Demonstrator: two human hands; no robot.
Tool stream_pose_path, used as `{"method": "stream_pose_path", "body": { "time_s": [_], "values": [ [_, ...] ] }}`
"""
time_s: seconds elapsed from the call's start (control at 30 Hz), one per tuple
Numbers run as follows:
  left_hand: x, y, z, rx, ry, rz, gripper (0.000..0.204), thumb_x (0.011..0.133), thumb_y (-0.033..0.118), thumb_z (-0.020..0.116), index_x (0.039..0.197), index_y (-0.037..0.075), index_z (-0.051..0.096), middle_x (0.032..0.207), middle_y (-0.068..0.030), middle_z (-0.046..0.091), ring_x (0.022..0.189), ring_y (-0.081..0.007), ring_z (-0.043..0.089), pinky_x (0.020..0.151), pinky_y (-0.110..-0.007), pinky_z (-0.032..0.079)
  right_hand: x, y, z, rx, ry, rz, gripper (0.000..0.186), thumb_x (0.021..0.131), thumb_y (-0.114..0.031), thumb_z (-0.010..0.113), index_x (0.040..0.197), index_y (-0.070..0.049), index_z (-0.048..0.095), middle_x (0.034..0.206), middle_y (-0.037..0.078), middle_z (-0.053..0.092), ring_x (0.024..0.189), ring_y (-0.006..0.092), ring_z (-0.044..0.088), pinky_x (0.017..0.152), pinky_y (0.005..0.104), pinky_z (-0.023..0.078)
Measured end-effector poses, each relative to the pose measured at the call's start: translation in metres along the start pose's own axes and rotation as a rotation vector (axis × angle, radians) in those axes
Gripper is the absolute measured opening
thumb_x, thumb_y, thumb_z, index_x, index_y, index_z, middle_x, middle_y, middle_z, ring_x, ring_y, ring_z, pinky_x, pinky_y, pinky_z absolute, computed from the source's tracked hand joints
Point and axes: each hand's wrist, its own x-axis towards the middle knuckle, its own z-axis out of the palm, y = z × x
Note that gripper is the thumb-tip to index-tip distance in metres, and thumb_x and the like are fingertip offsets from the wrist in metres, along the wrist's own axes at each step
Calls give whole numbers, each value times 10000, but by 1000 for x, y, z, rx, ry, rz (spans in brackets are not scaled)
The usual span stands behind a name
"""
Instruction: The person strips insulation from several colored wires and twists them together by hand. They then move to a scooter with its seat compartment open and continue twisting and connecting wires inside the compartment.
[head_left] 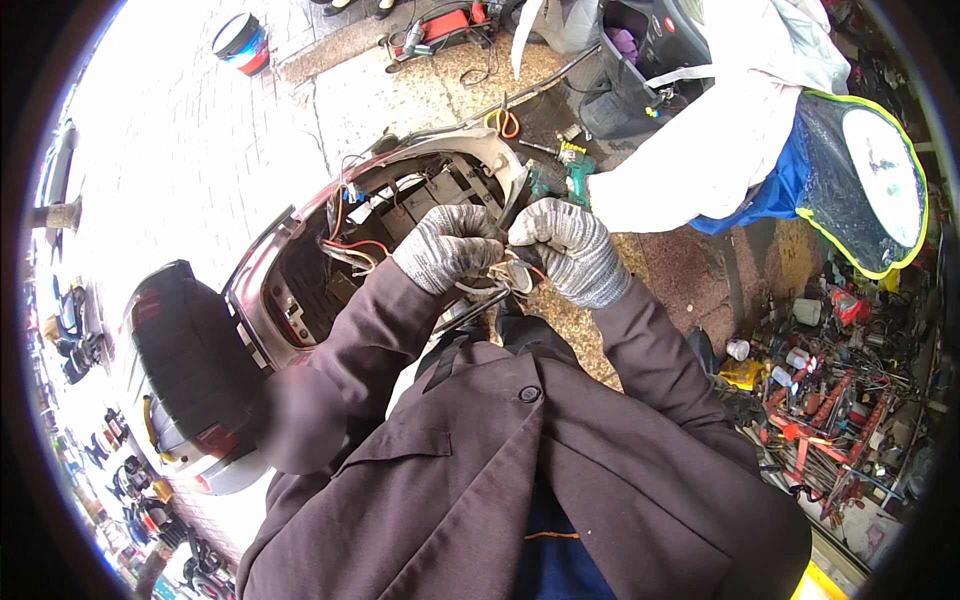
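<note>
My gloved left hand (447, 247) and my gloved right hand (562, 247) are closed with fingertips close together, gripping something small that I cannot make out between them. Just below them hang loose wires and a silver round part (517, 275). Left of my hands lies an open scooter body (300, 285) with a red-brown shell, exposed battery bay and red and blue wires (362, 245). Just behind my right hand lies a green and black drill (578, 175). An orange-handled tool (507, 125) lies beyond the body's pale edge.
A black storage box (180, 360) stands at left, a bucket (240, 42) and red tool case (450, 25) farther back. Grey-black seating (625, 85), white covers (680, 170) and a blue-black bag (860, 190) fill the back right. Piled tools and parts (830, 420) lie at right.
</note>
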Motion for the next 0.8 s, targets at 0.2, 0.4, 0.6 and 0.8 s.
{"method": "stream_pose_path", "body": {
  "time_s": [0.2,0.4,0.6,0.8],
  "values": [
    [1,3,3,255,37,97,87,763,47,672,828,-3,646,743,-19,601,712,-91,547,647,-250,458,0,12,1,205,-37,243,151,774,96,623,893,9,652,888,85,667,872,171,646,812,290,520],
    [1,6,-9,269,-41,46,60,781,61,659,793,15,624,703,1,588,670,-77,533,600,-239,439,11,17,0,158,-133,215,148,804,78,653,930,2,652,943,75,656,879,153,635,794,278,526],
    [0,14,-13,366,-69,111,54,771,50,662,808,14,645,700,-15,621,651,-90,562,579,-242,452,16,15,-1,-109,-98,-147,190,774,110,625,929,3,653,924,93,666,862,193,652,793,285,525],
    [-6,27,-8,623,-18,107,66,755,40,688,812,20,661,697,-41,643,659,-103,588,609,-266,476,10,21,10,195,-93,212,161,789,82,657,925,-5,651,915,71,656,865,162,634,795,283,524]
  ]
}}
